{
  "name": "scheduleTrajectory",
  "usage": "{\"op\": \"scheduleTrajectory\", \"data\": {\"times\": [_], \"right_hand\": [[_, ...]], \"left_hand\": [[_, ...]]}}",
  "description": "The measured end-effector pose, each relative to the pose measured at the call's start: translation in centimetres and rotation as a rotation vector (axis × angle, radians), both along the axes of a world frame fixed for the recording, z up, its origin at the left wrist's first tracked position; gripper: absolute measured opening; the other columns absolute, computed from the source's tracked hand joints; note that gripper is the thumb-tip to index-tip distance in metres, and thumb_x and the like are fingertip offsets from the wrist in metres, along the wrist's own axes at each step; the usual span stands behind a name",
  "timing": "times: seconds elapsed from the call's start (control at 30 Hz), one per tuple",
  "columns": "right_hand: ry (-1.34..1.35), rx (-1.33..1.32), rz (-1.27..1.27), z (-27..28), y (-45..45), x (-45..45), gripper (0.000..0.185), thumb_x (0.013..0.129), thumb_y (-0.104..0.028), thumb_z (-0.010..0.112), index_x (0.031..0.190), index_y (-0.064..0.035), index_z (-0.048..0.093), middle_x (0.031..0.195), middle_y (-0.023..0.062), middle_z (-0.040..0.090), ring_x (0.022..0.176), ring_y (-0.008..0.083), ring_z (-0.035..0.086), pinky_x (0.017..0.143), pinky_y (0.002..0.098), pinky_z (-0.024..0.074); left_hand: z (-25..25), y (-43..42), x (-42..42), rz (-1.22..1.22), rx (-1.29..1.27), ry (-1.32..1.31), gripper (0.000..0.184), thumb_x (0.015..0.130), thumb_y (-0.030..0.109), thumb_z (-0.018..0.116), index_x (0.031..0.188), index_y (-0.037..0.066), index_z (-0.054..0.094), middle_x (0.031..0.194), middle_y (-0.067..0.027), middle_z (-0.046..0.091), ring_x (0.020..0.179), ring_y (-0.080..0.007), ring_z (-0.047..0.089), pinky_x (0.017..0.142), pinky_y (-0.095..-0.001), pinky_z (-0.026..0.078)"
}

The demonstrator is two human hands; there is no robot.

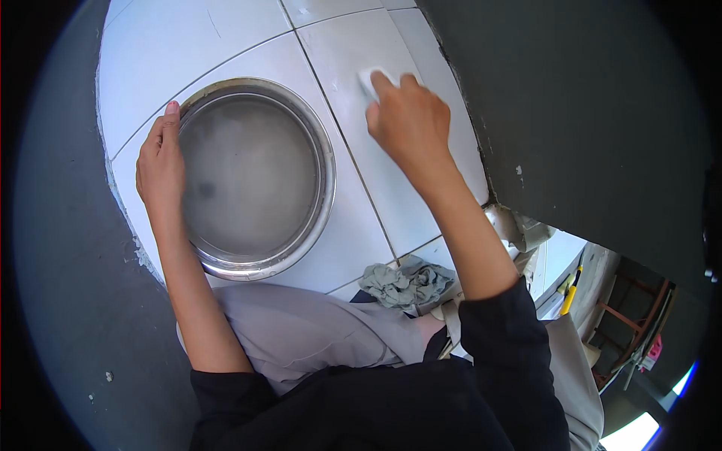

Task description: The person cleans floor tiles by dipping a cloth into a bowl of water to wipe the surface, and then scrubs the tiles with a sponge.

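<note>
A round metal basin (329, 180) with cloudy greyish water in it stands on white floor tiles (361, 203). My left hand (162, 161) grips the basin's rim on the left side, thumb along the edge. To the right of the basin, my right hand (412, 120) is closed on a small white block (368, 81) and holds it against the tile surface. Most of the block is hidden under the fingers and slightly blurred, so its exact kind does not show. Near my knees lies a crumpled grey-green cloth (406, 282).
A dark grey wall (571, 113) borders the tiles on the right, and another dark surface (68, 225) lies on the left. My legs in grey trousers (308, 323) are folded close to the basin. A yellow-handled tool (573, 289) and a brown rack (624, 319) are at the lower right.
</note>
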State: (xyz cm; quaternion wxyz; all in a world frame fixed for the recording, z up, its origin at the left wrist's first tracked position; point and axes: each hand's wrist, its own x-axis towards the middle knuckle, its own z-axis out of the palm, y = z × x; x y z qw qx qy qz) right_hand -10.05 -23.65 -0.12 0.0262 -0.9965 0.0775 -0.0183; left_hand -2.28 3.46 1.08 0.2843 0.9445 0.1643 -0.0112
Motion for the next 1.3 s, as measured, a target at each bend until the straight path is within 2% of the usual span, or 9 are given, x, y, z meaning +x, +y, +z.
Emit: {"op": "scheduleTrajectory", "data": {"times": [0.07,0.13,0.3,0.5,0.7,0.83,1.03,1.17,1.3], "right_hand": [[0.046,-0.011,-0.001,0.1,-0.1,1.5,0.04,0.077,-0.015,0.066,0.117,-0.0118,0.06,0.085,0.014,0.058,0.068,0.0294,0.063,0.058,0.0401,0.0517],[-0.043,0.024,0.049,0.2,0.1,-2.7,0.043,0.077,-0.015,0.067,0.119,-0.013,0.059,0.084,0.0135,0.058,0.068,0.028,0.063,0.056,0.0392,0.0514],[0.121,0.01,0.123,1.5,1.9,-11.7,0.049,0.073,-0.014,0.067,0.121,-0.01,0.056,0.084,0.0122,0.056,0.068,0.0243,0.061,0.046,0.0342,0.0503],[-0.028,-0.023,0.12,0.4,2.4,-4.6,0.053,0.069,-0.013,0.07,0.121,-0.0067,0.058,0.082,0.0114,0.054,0.067,0.0229,0.059,0.044,0.0315,0.0494],[0.095,-0.064,0.222,2.1,3.3,-12.1,0.049,0.068,-0.009,0.066,0.116,-0.0035,0.059,0.077,0.0095,0.053,0.066,0.0212,0.057,0.043,0.0294,0.0475],[0.019,-0.099,0.221,1.6,3.8,-7.6,0.047,0.068,-0.007,0.064,0.115,-0.0017,0.062,0.075,0.0086,0.052,0.064,0.0195,0.055,0.043,0.0272,0.0459],[0.074,-0.249,0.379,2.7,3.3,-9.6,0.038,0.072,-0.008,0.062,0.109,-0.0007,0.064,0.074,0.0086,0.053,0.064,0.019,0.055,0.043,0.0268,0.0453],[0.008,-0.23,0.34,2.3,3.9,-7.6,0.029,0.076,-0.009,0.063,0.103,0.0016,0.065,0.071,0.0087,0.053,0.063,0.0191,0.056,0.042,0.0274,0.0446],[0.073,-0.274,0.28,1.7,4.6,-5.4,0.048,0.069,-0.006,0.065,0.117,-0.0047,0.059,0.08,0.01,0.054,0.066,0.0219,0.058,0.045,0.0309,0.048]], "left_hand": [[0.0,0.1,0.2,0.007,-0.01,0.02,0.057,0.091,0.064,0.041,0.111,0.019,0.07,0.108,-0.0101,0.069,0.108,-0.0262,0.06,0.095,-0.0351,0.041],[-0.2,0.2,0.3,0.017,-0.05,0.014,0.057,0.09,0.063,0.042,0.111,0.018,0.07,0.108,-0.0102,0.069,0.109,-0.0264,0.06,0.096,-0.035,0.041],[-0.1,0.3,0.0,0.026,-0.045,0.003,0.06,0.09,0.064,0.043,0.113,0.015,0.07,0.11,-0.0105,0.069,0.11,-0.0273,0.06,0.098,-0.0349,0.04],[-0.2,0.2,0.3,0.023,-0.028,0.007,0.063,0.089,0.066,0.042,0.116,0.016,0.069,0.112,-0.0117,0.068,0.112,-0.0284,0.059,0.099,-0.0368,0.04],[-0.2,0.3,0.1,0.037,-0.043,0.006,0.064,0.088,0.068,0.043,0.116,0.016,0.069,0.112,-0.0128,0.068,0.113,-0.0289,0.059,0.1,-0.0381,0.039],[-0.1,0.2,0.0,0.02,-0.052,0.005,0.065,0.088,0.068,0.043,0.115,0.016,0.069,0.111,-0.0126,0.068,0.112,-0.0285,0.059,0.1,-0.038,0.04],[0.0,0.3,0.1,0.016,-0.049,0.008,0.065,0.088,0.069,0.042,0.114,0.016,0.07,0.105,-0.0109,0.069,0.107,-0.0276,0.061,0.098,-0.0374,0.041],[0.3,0.3,0.0,0.003,-0.046,0.026,0.067,0.088,0.07,0.041,0.114,0.016,0.07,0.105,-0.0108,0.069,0.108,-0.0275,0.061,0.097,-0.0379,0.041],[-0.3,0.5,0.2,0.018,-0.046,0.015,0.068,0.087,0.071,0.041,0.114,0.016,0.07,0.106,-0.0117,0.069,0.109,-0.028,0.06,0.097,-0.0387,0.041]]}}
